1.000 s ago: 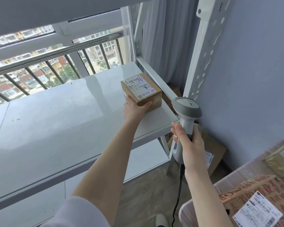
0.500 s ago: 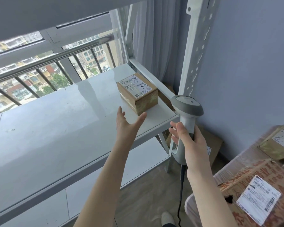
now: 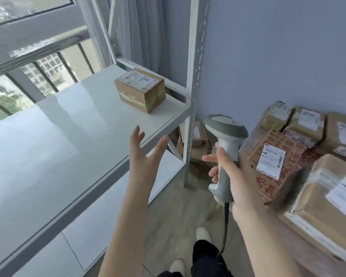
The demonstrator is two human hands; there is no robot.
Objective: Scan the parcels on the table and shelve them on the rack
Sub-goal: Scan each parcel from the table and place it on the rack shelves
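A small brown parcel [image 3: 140,89] with a white label stands at the right end of the white rack shelf [image 3: 68,128]. My left hand [image 3: 144,154] hovers in front of the shelf edge, fingers spread, holding nothing, well short of the parcel. My right hand [image 3: 230,176] grips the handle of a grey barcode scanner [image 3: 226,144], head up, its cable hanging down. On the table at the right lie several parcels: a red-printed box [image 3: 276,162] with a barcode label, a large taped box [image 3: 328,200], and smaller ones [image 3: 304,121] behind.
The rack's perforated white upright [image 3: 194,76] stands between the shelf and the table. More boxes [image 3: 198,140] sit on the floor behind it by the grey wall. A lower shelf [image 3: 112,204] lies below. My feet [image 3: 203,233] are on the wooden floor. A window with bars is at left.
My left hand let go of the small parcel on the shelf and drew back towards me. My view swung right, bringing the table's parcels into sight. The scanner stayed in my right hand.
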